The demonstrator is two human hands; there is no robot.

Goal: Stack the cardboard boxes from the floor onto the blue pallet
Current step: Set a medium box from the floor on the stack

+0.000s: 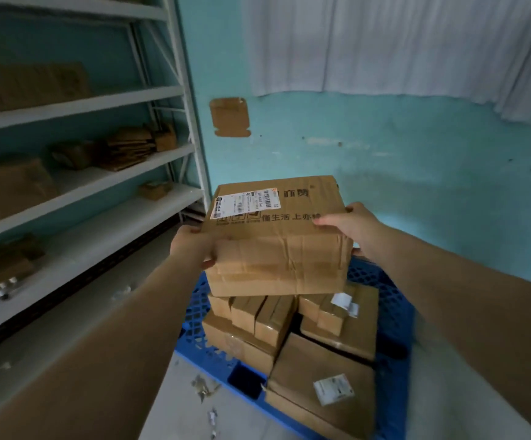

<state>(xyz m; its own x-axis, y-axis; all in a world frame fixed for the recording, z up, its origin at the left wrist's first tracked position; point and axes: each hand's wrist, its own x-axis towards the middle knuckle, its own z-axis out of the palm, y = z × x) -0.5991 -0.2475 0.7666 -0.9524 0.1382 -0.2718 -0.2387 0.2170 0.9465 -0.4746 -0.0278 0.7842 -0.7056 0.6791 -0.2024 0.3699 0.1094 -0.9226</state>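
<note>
Cardboard box [276, 236] between both hands

- A small storeroom or parcel stockroom.
- White metal shelving [99, 173] along the left wall carries flattened cardboard and small cartons.
- A blue pallet [394, 312] on the bare floor bears taped cardboard boxes [321, 369] with shipping labels.
- Scuffed turquoise walls [416, 154]; a white curtain [384, 42] hangs above.
</note>
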